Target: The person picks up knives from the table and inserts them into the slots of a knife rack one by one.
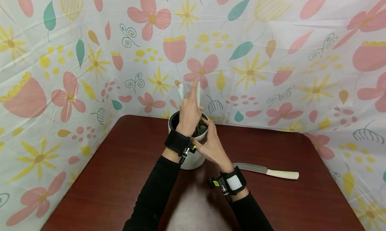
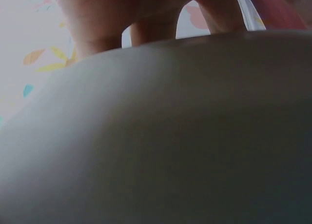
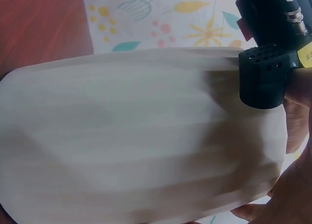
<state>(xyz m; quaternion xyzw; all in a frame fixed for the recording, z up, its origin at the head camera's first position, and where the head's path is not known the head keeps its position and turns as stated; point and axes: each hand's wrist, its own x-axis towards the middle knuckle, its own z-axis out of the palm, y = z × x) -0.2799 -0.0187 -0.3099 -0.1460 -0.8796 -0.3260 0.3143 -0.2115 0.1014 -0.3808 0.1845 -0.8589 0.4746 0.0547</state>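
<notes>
A round white holder [image 1: 193, 162] with a dark inside stands on the table; pale handles rise from it. My left hand [image 1: 190, 115] is over its mouth, index finger extended along a white-handled utensil [image 1: 198, 93], with the thumb by the handle's other side. The utensil's lower part is hidden. In the left wrist view the left fingers [image 2: 151, 26] reach down behind the holder's rim, their tips hidden. My right hand [image 1: 212, 145] grips the holder's near right side at the rim. The holder's white wall [image 3: 136, 121] fills much of the right wrist view.
A light-blue handle [image 1: 181, 92] sticks up left of my left index finger. A knife [image 1: 281, 173] with a white handle lies on the dark red-brown table [image 1: 126, 157], right of the holder. Flower-patterned cloth [image 1: 250, 73] hangs around the back and sides.
</notes>
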